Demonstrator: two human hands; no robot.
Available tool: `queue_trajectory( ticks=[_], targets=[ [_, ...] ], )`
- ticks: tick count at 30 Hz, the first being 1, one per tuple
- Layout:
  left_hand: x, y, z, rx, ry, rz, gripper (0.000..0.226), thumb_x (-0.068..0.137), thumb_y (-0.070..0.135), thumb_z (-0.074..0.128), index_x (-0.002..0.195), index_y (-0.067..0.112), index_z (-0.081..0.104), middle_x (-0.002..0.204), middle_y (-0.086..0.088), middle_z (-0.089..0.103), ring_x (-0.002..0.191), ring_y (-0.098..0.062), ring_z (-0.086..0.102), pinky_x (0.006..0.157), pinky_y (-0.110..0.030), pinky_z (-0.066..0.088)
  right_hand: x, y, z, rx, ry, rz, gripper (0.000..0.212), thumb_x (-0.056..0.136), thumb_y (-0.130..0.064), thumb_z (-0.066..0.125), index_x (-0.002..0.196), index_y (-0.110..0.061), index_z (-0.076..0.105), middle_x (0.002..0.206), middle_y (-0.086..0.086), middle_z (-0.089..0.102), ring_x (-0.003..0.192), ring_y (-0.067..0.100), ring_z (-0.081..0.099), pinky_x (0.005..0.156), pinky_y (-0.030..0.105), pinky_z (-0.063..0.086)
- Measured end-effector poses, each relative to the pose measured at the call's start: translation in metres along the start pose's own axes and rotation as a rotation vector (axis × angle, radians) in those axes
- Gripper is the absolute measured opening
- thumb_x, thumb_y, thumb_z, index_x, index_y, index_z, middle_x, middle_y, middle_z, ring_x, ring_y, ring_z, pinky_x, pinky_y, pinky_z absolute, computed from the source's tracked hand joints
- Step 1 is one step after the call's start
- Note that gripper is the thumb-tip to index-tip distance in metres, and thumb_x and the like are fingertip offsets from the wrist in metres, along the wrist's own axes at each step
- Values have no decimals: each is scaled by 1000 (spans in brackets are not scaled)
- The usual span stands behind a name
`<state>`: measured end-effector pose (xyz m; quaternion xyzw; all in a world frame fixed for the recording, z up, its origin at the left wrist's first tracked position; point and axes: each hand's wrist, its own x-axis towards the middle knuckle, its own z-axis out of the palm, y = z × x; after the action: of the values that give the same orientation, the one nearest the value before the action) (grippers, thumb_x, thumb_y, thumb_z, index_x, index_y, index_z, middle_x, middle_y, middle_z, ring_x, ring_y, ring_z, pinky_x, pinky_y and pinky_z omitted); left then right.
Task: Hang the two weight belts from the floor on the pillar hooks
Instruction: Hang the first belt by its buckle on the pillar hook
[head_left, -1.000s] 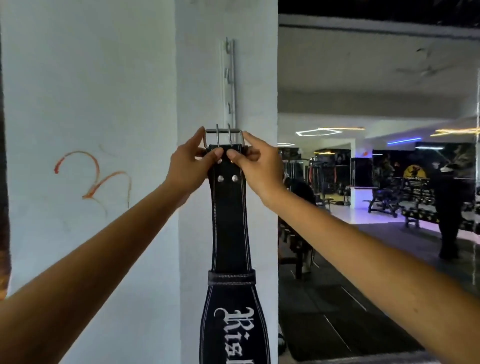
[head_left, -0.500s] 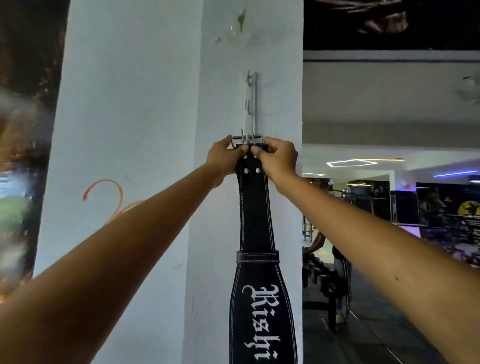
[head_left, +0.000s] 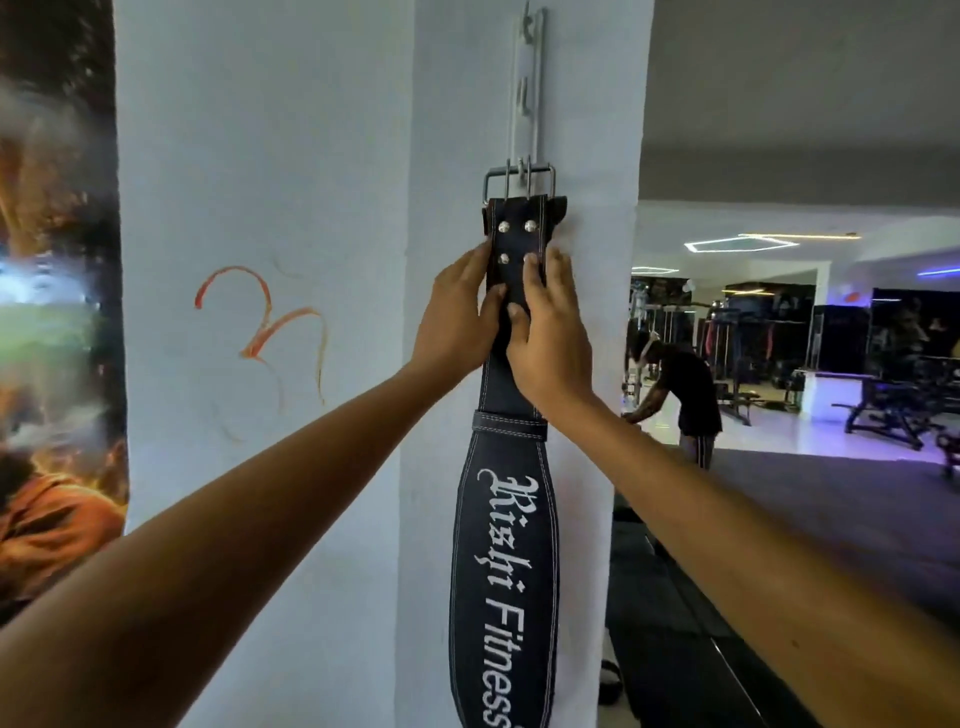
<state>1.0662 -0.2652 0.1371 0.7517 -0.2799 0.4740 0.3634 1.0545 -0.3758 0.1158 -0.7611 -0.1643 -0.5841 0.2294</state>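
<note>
A black weight belt (head_left: 506, 545) with white lettering hangs straight down the white pillar (head_left: 270, 156). Its steel buckle (head_left: 519, 179) sits over the lowest hook of a white vertical hook rail (head_left: 527, 88). My left hand (head_left: 457, 317) and my right hand (head_left: 545, 327) rest on the narrow strap just below the rivets, one at each edge, fingers laid flat across the leather. Whether they grip it or only touch it is unclear. The second belt is out of view.
An orange scrawl (head_left: 265, 322) marks the pillar's left face, beside a poster (head_left: 52, 364). To the right the gym floor opens out, with a bent-over person (head_left: 680, 395) and benches (head_left: 893, 410) farther back.
The buckle now hangs on the rail hook by itself. Both hands have slid down from the buckle to the strap below the rivets.
</note>
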Motion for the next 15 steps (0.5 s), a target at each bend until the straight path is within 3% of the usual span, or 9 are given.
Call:
queue_trajectory(
  ticks=[7, 11, 15],
  targets=[
    [-116, -26, 2, 254, -191, -1, 52, 100, 32, 38, 149, 21, 27, 160, -6, 22, 149, -24, 13, 119, -50, 15, -93, -6, 3, -37, -118, 104, 57, 98, -11, 48, 150, -2, 25, 161, 17, 17, 150, 30, 13, 119, 45, 28],
    [-183, -41, -1, 252, -340, -36, 50, 101, 36, 36, 149, 23, 28, 161, -3, 18, 149, -23, 10, 120, -50, 11, -162, -23, 6, -85, -208, 196, 64, 98, -15, 48, 152, -4, 16, 163, 16, 8, 151, 30, 5, 120, 47, 23],
    [-256, -49, -1, 170, -451, -68, 49, 100, 39, 34, 145, 22, 37, 159, -4, 24, 149, -24, 15, 120, -50, 10, -249, -37, 14, -113, -293, 264, 63, 98, -19, 51, 151, -3, 22, 162, 16, 14, 150, 32, 8, 120, 47, 23]
  ],
)
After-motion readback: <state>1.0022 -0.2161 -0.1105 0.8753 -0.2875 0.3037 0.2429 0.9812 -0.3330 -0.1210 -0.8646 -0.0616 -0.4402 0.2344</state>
